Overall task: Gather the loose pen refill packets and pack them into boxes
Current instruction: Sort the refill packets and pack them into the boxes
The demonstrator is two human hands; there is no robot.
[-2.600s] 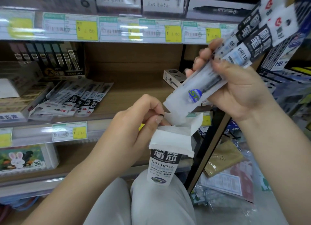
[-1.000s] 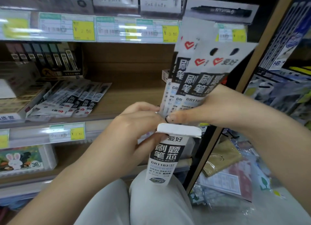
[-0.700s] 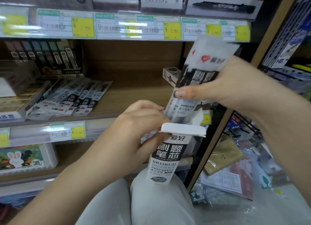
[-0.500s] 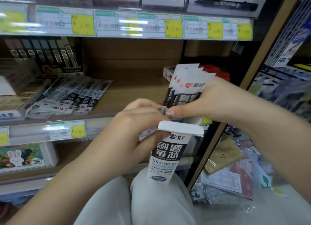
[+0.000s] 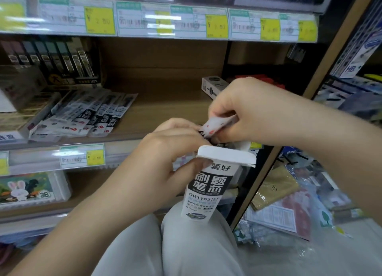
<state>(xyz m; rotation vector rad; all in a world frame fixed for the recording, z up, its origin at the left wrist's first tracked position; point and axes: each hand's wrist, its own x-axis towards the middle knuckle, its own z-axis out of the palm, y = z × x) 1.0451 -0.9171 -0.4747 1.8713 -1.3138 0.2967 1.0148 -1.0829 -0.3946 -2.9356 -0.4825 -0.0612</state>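
My left hand (image 5: 165,162) grips a tall white and black refill box (image 5: 208,191) upright above my knees, its top flap open toward me. My right hand (image 5: 246,112) is just above the box mouth, fingers closed on the white tops of a bundle of refill packets (image 5: 215,127). Most of each packet is sunk inside the box and hidden. More loose refill packets (image 5: 86,114) lie fanned out on the wooden shelf (image 5: 165,110) to the left.
A small white box (image 5: 213,85) lies at the back of the shelf, behind my right hand. Dark lead cases (image 5: 51,60) stand at the left. Price labels (image 5: 173,21) line the shelf edge above. Bagged goods (image 5: 289,203) lie on the floor at the right.
My right hand swung the bundle of packets upright over the box and pushed it down. The packets stood tall above the box before; only their tops show now.
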